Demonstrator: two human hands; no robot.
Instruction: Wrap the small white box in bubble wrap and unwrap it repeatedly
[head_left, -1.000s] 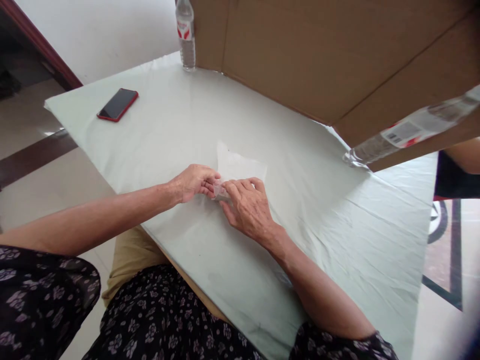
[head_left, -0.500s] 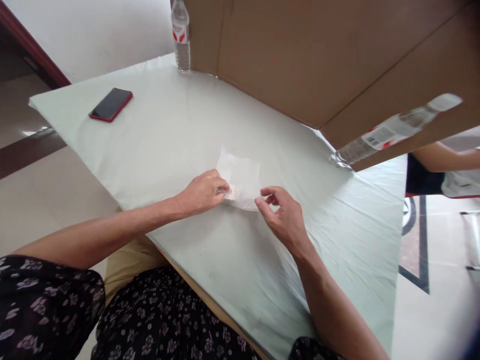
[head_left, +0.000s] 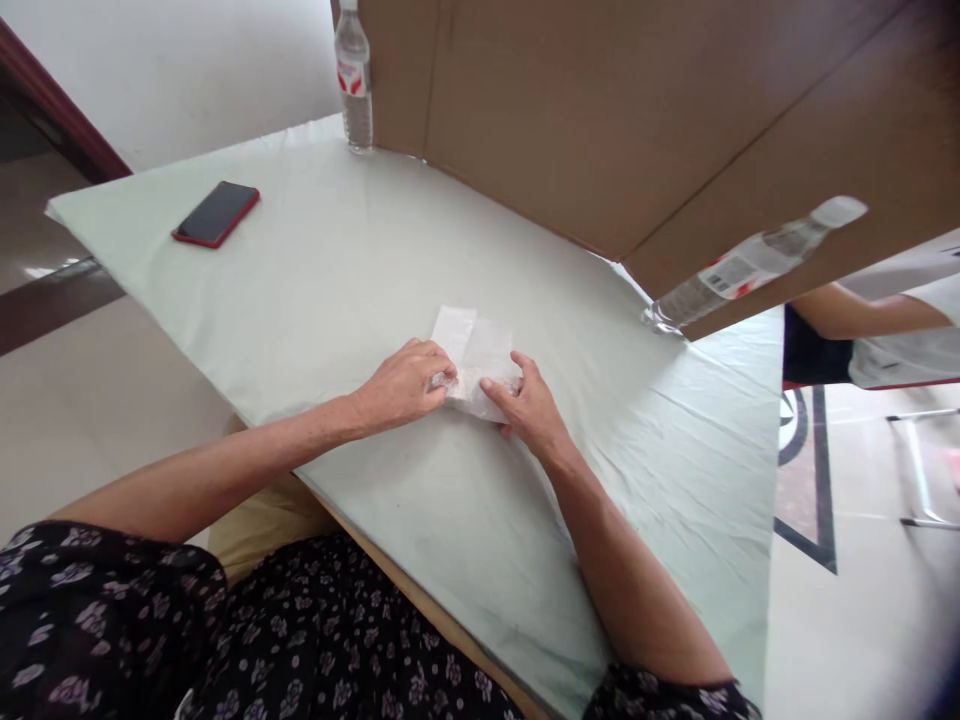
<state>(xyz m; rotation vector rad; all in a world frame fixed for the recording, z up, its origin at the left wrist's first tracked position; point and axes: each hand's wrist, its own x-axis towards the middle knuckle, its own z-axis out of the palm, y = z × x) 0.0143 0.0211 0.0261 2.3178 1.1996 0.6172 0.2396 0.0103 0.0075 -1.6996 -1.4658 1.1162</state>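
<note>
L hand (head_left: 401,385) is resting knuckles-up on the table, fingers curled in, fingertips (head_left: 441,378) closing on the near-left corner of the thin white sheet (head_left: 474,352). So it is gripping narrow, not spread. R hand (head_left: 529,405) is coming in from the opp. side w/ thumb (head_left: 491,386) pressing on the sheet's near-right edge and the other fingers tucked beside and under it. That hand is also pinching the sheet, as far as can be seen.

The sheet is lying flat btwn the two hands and reaching away from them toward the far side. Its near edge is sitting under the fingertips, and its far part is lying free on the cloth. A fold line is running lengthwise, w/ the left strip looking whiter and the right part more see-thru.

The table (head_left: 337,290) is wearing a pale green cloth. A cardboard panel (head_left: 600,120) is standing along the far edge, well apart from the hands. A red phone (head_left: 216,213) is lying far left, and an upright water bottle (head_left: 353,80) is standing at the cardboard's left end. A second bottle (head_left: 750,265) is showing tilted at the right end. Another person's arm (head_left: 847,312) is showing past the right edge.
</note>
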